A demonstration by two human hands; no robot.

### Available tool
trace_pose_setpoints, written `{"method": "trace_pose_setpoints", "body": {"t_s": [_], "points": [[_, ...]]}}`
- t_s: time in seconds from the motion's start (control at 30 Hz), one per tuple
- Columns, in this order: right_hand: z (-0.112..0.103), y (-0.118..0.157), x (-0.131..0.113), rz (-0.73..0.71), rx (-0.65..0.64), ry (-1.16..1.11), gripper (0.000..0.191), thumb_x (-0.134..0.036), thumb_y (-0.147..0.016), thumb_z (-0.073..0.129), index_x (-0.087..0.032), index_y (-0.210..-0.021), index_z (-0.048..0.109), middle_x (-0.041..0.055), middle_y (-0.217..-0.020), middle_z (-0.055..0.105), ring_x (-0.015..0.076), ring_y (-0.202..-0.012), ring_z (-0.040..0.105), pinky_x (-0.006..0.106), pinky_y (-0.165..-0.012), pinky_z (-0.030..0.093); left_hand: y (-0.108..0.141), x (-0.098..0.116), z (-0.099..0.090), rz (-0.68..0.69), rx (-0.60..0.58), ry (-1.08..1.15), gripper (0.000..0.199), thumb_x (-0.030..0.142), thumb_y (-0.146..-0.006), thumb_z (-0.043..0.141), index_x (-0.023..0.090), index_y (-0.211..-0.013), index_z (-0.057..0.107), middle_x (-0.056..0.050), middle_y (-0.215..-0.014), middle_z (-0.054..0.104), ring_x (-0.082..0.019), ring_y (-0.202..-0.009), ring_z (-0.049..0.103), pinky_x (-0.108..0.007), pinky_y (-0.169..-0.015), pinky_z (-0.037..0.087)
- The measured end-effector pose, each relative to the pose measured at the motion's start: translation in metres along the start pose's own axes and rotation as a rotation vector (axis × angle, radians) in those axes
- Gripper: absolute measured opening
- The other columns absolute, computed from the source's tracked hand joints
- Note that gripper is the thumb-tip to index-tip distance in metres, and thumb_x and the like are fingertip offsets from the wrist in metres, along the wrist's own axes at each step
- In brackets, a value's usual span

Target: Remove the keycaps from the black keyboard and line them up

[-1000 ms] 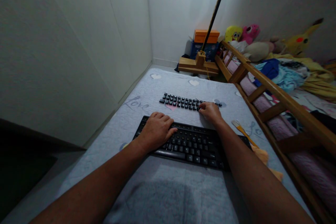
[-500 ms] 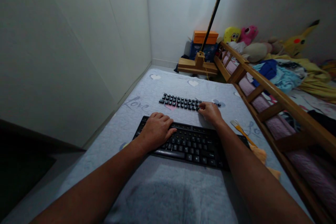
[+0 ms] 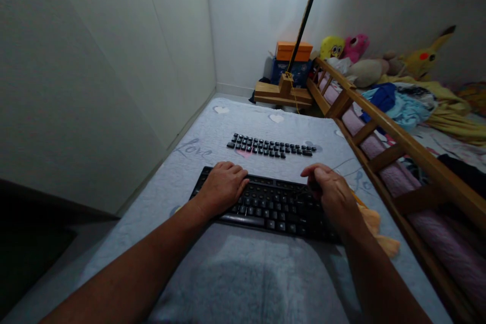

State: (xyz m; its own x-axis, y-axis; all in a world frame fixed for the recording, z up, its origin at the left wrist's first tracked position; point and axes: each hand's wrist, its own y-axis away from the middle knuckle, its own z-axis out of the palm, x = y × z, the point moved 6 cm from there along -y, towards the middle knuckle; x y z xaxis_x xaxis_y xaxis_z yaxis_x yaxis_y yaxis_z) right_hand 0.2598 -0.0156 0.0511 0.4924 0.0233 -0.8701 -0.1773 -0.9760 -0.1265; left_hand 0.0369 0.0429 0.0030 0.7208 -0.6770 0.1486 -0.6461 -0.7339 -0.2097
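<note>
A black keyboard (image 3: 261, 207) lies on the pale blue sheet, with keys in its lower left part and darker bare areas elsewhere. My left hand (image 3: 224, 185) rests over its left end, fingers bent across the top edge. Beyond the keyboard, several loose black keycaps (image 3: 266, 148) lie in rows on the sheet. Above the keyboard's right end is my right hand (image 3: 330, 190), its fingers closed round a thin wire-like tool (image 3: 343, 163) that sticks out to the right. The hand covers part of the keyboard.
Right of the keyboard lies an orange cloth (image 3: 370, 218). A wooden rail (image 3: 402, 144) runs along the bed's right side, with toys and clothes beyond. A white cabinet (image 3: 114, 61) stands left. At the back is a pole on a wooden base (image 3: 283, 93).
My right hand has drawn back from the keycap rows to above the keyboard's right end, and the thin tool now shows in it. My left hand stays on the keyboard. The view has shifted slightly.
</note>
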Motion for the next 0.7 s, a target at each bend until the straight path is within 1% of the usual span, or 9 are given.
{"method": "trace_pose_setpoints", "body": {"t_s": [0.1, 0.2, 0.27, 0.37, 0.57, 0.7], "points": [[0.013, 0.013, 0.011, 0.028, -0.107, 0.013, 0.034, -0.043, -0.095, 0.039, -0.02, -0.085, 0.061, -0.002, -0.064, 0.051, 0.0136, -0.059, 0.048, 0.025, -0.054, 0.036, 0.0, -0.006, 0.001, 0.018, -0.002, 0.037, 0.027, 0.027, -0.096, 0.043, 0.019, -0.105, 0.067, -0.007, -0.102, 0.07, -0.023, -0.098, 0.06, -0.04, -0.09, 0.044], [0.022, 0.015, 0.016, -0.028, -0.165, 0.058, 0.026, -0.04, -0.093, 0.044, -0.02, -0.087, 0.06, -0.0016, -0.069, 0.055, 0.0144, -0.066, 0.053, 0.026, -0.061, 0.04, -0.001, -0.016, 0.004, 0.039, -0.015, 0.058, 0.025, 0.022, -0.094, 0.045, 0.02, -0.105, 0.068, -0.007, -0.103, 0.071, -0.022, -0.096, 0.061, -0.039, -0.089, 0.046], [0.025, 0.016, 0.016, -0.072, -0.17, 0.136, 0.017, -0.034, -0.089, 0.05, -0.02, -0.088, 0.06, -0.0007, -0.073, 0.058, 0.0156, -0.07, 0.055, 0.026, -0.065, 0.041, -0.002, -0.022, 0.005, 0.038, -0.022, 0.056, 0.025, 0.02, -0.093, 0.047, 0.02, -0.105, 0.069, -0.007, -0.101, 0.072, -0.023, -0.096, 0.062, -0.039, -0.089, 0.046], [0.03, 0.018, 0.014, -0.112, -0.16, 0.227, 0.01, -0.028, -0.083, 0.053, -0.02, -0.086, 0.06, -0.0001, -0.073, 0.061, 0.0162, -0.068, 0.056, 0.026, -0.063, 0.041, -0.002, -0.025, 0.007, 0.054, -0.027, 0.055, 0.026, 0.019, -0.092, 0.047, 0.02, -0.104, 0.069, -0.007, -0.099, 0.072, -0.022, -0.097, 0.062, -0.038, -0.089, 0.047], [0.042, 0.026, 0.008, -0.203, -0.17, 0.271, 0.006, -0.024, -0.083, 0.053, -0.021, -0.083, 0.059, -0.0017, -0.066, 0.059, 0.0134, -0.057, 0.053, 0.024, -0.056, 0.04, -0.002, -0.023, 0.008, 0.05, -0.032, 0.032, 0.024, 0.017, -0.09, 0.047, 0.02, -0.101, 0.069, -0.006, -0.097, 0.071, -0.021, -0.097, 0.061, -0.035, -0.088, 0.047], [0.048, 0.029, 0.005, -0.267, -0.174, 0.298, 0.005, -0.021, -0.082, 0.052, -0.02, -0.081, 0.057, -0.0014, -0.066, 0.059, 0.0137, -0.059, 0.055, 0.023, -0.057, 0.04, -0.002, -0.022, 0.008, 0.043, -0.032, 0.021, 0.024, 0.017, -0.09, 0.048, 0.02, -0.101, 0.068, -0.006, -0.097, 0.071, -0.021, -0.096, 0.061, -0.034, -0.088, 0.047]]}}
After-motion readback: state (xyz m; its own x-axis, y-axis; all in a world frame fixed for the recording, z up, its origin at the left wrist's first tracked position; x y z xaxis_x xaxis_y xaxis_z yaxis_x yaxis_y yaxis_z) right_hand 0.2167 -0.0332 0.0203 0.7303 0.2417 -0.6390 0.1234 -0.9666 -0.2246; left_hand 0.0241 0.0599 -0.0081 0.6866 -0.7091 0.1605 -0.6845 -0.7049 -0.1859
